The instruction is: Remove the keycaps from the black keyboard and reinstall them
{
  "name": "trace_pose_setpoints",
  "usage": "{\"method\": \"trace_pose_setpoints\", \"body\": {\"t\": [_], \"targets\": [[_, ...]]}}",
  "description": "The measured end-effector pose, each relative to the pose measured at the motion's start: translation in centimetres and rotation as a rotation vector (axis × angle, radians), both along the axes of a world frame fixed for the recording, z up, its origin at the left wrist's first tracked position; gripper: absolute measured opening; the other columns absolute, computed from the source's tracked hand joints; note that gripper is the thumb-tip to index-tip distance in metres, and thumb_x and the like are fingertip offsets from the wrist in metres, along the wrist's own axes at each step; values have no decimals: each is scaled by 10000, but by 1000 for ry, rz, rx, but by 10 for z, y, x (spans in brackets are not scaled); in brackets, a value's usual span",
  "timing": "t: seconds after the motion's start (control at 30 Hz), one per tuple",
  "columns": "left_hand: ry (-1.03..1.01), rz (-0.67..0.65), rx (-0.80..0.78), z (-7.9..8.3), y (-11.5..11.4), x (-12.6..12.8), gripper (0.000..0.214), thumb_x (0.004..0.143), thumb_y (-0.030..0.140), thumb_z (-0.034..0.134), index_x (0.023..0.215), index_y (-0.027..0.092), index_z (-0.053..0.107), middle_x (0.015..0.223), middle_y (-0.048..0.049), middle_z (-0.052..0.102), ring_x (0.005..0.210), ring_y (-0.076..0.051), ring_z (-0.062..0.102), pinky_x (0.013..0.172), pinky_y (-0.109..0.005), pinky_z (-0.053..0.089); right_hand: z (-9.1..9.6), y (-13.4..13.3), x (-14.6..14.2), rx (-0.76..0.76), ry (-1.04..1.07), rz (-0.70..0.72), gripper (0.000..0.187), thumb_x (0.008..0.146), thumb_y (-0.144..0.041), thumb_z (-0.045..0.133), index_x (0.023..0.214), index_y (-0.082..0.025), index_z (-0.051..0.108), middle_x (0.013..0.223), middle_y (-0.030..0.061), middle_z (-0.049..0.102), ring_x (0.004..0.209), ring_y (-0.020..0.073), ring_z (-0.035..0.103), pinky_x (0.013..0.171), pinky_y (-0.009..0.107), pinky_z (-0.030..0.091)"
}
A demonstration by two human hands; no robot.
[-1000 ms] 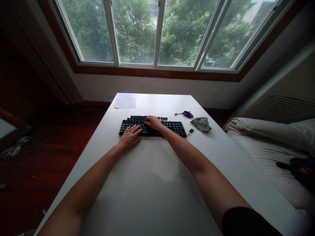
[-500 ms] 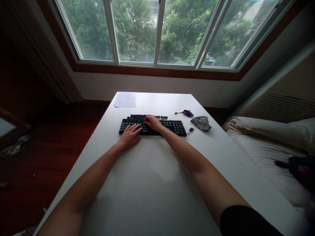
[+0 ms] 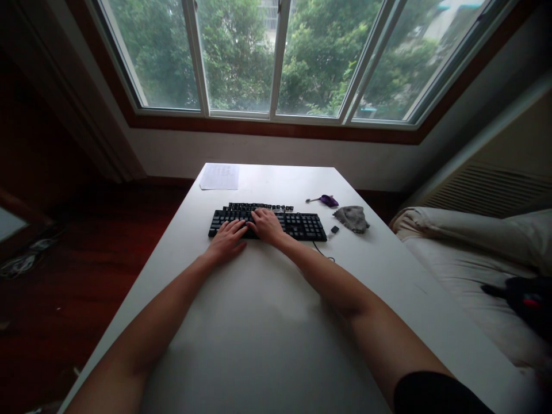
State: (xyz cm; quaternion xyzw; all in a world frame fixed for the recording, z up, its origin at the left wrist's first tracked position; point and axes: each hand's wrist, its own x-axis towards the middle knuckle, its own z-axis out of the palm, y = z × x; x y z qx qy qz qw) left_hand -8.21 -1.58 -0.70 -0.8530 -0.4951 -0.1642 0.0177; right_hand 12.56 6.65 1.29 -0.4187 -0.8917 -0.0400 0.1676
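A flat black plastic keyboard [image 3: 297,225] lies on the white rectangular table [image 3: 267,322]. Behind it, left, lies a white paper sheet [image 3: 219,176]; to its right, a crumpled grey cloth [image 3: 352,218], with a small purple tool [image 3: 329,200] behind that.

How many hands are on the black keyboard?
2. The left hand rests on the near left part of the keyboard; the right hand lies just beside it, over the middle keys. No other hands show.

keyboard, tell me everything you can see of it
The keyboard is black, long, seemingly plastic, with rows of dark keys. It lies flat on the white table, across its far half. The left hand rests on its left keys, the right hand on its middle. A row of small dark pieces lies just behind it; a thin cable runs by its right front corner.
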Motion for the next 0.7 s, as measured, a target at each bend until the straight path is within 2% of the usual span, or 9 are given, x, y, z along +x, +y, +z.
{"method": "trace_pose_setpoints", "body": {"t": [0.1,0.17,0.23,0.33,0.5,0.7], "targets": [[-32,-18,25,2,0,0,562,939,375,573,1487,268,512,1594,-63,437,1488,-286,356,1249,-521,212,-7,-4,0,1,-17,41,575,1054,-458,377,1496,-109,488,1546,174,472,1452,295,382,1175,418,305],[-106,25,67,5,1,-3,475,957,336,540,1426,265,574,1529,-57,521,1424,-269,449,1247,-508,226,-11,-6,1,6,-23,60,610,1061,-465,340,1531,-89,439,1590,170,414,1494,283,335,1206,421,273],[-213,137,126,6,4,-11,410,975,304,496,1362,251,621,1451,-57,594,1349,-253,524,1231,-487,274,-14,-9,4,19,-25,71,654,1057,-499,325,1557,-84,399,1611,170,377,1517,277,303,1227,425,247],[-324,331,175,3,12,-26,382,963,302,503,1304,214,650,1397,-75,627,1303,-262,552,1174,-445,373,-16,-16,7,28,-32,91,738,1033,-580,333,1583,-89,353,1641,168,311,1544,282,240,1250,435,213],[-368,597,113,-11,25,-42,438,940,334,532,1340,177,615,1366,-116,640,1246,-296,586,1120,-458,424,-19,-20,7,-2,-54,96,815,1004,-646,347,1580,-70,352,1651,192,267,1553,306,205,1259,450,188],[-354,591,65,-15,27,-41,497,962,359,507,1400,134,577,1403,-137,625,1264,-294,592,1116,-438,428,-17,-18,7,-60,-39,90,784,1000,-634,395,1566,-93,387,1627,192,335,1531,317,264,1242,442,208]]}}
